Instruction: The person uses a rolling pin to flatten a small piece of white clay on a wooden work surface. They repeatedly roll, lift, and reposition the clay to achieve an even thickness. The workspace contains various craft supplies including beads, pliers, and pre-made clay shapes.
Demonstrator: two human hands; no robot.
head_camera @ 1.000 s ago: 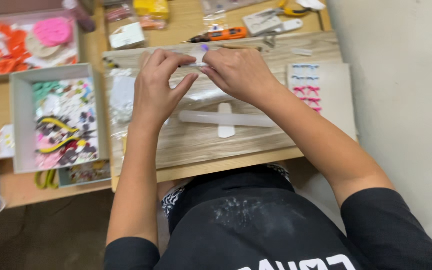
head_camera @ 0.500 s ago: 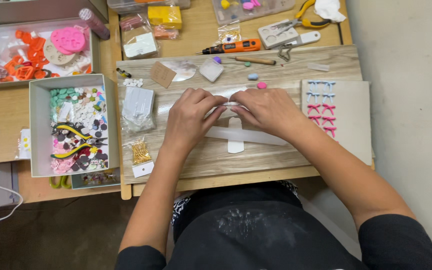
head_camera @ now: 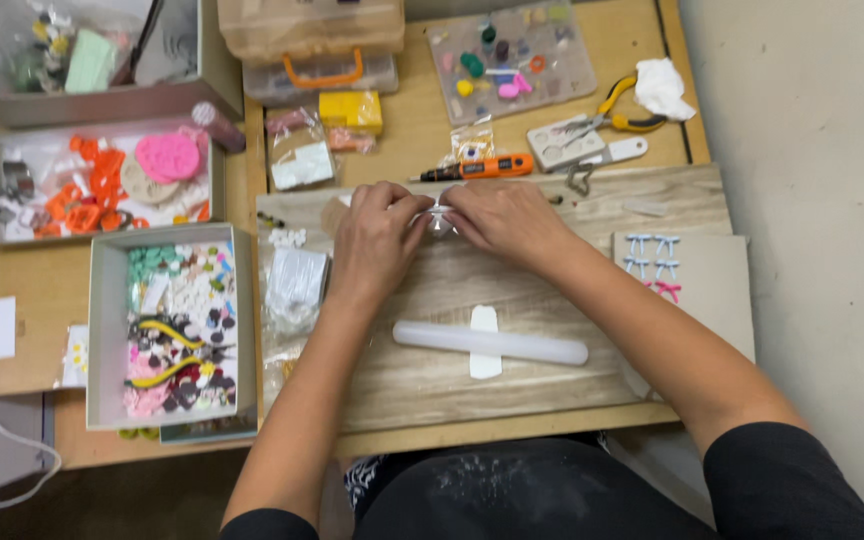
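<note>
Both hands meet at the far middle of the wooden board [head_camera: 552,380]. My left hand [head_camera: 377,240] and right hand [head_camera: 507,222] have their fingers closed from either side on a small white piece [head_camera: 439,222]. It is held just above the board, between the fingertips. I think it is soft clay, but the fingers cover most of it, so its shape is unclear.

Nearer me, a white rolling pin [head_camera: 490,343] lies across a thin white strip [head_camera: 484,342] flat on the board. To the right, a tan card [head_camera: 712,290] carries small bows [head_camera: 652,262], pale ones and one pink. Left of the board sit an open box of mixed trinkets [head_camera: 174,330] and a small clear bag [head_camera: 297,285]. Beyond the hands lie an orange tool [head_camera: 482,167] and yellow-handled pliers [head_camera: 617,110] on the surface [head_camera: 412,130].

Risks as I judge them: too hard a pinch would squash or tear the piece. A forearm dropping low could nudge the rolling pin, and it would roll over the strip. The right sleeve passes close to the card and could smear the bows.
</note>
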